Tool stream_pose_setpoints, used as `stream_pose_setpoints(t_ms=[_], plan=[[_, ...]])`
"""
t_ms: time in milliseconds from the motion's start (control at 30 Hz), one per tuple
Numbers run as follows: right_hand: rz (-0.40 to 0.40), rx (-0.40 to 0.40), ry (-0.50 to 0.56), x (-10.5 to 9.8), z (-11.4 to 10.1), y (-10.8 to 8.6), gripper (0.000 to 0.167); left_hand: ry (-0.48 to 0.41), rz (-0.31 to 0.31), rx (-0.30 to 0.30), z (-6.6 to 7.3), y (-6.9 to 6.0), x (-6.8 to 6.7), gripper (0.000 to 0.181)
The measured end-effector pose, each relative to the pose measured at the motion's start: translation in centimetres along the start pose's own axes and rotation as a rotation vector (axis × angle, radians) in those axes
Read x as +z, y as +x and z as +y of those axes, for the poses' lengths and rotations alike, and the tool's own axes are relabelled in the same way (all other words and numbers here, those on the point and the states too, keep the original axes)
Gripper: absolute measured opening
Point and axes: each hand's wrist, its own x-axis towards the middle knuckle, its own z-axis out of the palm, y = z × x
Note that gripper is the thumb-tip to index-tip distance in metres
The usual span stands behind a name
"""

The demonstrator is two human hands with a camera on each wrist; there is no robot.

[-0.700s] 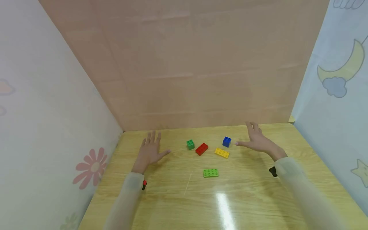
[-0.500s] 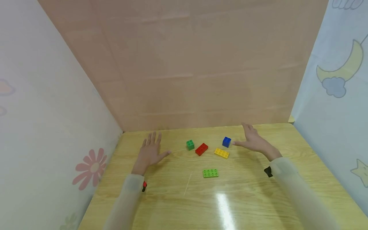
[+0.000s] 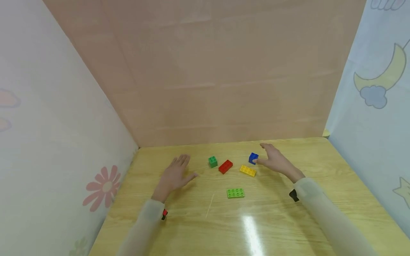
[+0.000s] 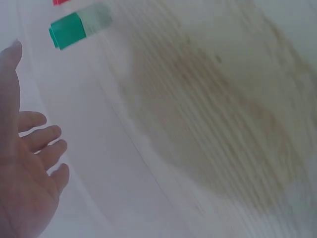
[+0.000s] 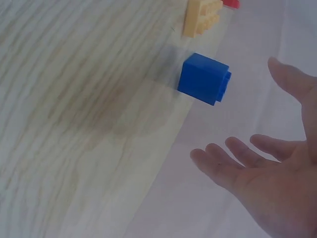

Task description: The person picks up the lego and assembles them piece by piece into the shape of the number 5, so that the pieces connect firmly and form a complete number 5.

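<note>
My right hand (image 3: 277, 160) hovers at the blue building brick (image 3: 253, 158), its thumb tip overlapping the brick's lower right corner in the head view. Seen from the right wrist, a gap separates the blue brick (image 5: 204, 78) from the thumb and the spread fingers. To the left, my left hand (image 3: 174, 176) is held over the table with fingers extended and thumb pointing toward the green brick (image 3: 213, 162), without touching it. Between the two square bricks lie a red brick (image 3: 225, 166) and a yellow brick (image 3: 248, 170). Closer to me is a light green brick (image 3: 235, 193).
The wooden table (image 3: 198, 227) carries all the bricks. A brown-pink panel (image 3: 205, 89) stands along its back edge. Patterned walls rise on the left (image 3: 57, 135) and right (image 3: 368, 131).
My right hand has moved left to the blue brick, and its fingers have come lower. My left hand has shifted right and a little toward me. The bricks lie as before.
</note>
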Motion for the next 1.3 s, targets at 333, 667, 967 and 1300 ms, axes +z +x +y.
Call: stream_pose_setpoints(t_ms=[333, 667, 967, 1300], plan=[[0.037, -0.012, -0.026, 0.4, 0.4, -0.5, 0.081, -0.101, -0.002, 0.093, 2.5, -0.4, 0.7, 0.082], [0.039, 0.012, 0.009, 1.0, 0.9, -0.2, 0.074, -0.123, 0.003, 0.194, 4.7, 0.3, 1.6, 0.064], [0.054, 0.015, 0.017, 1.3, 1.4, 0.2, 0.069, -0.091, -0.007, 0.274, 6.7, 0.0, 2.5, 0.058], [0.048, 0.02, 0.053, 1.6, 2.0, 0.5, 0.059, -0.063, -0.092, 0.316, 9.4, -1.0, 2.8, 0.054]])
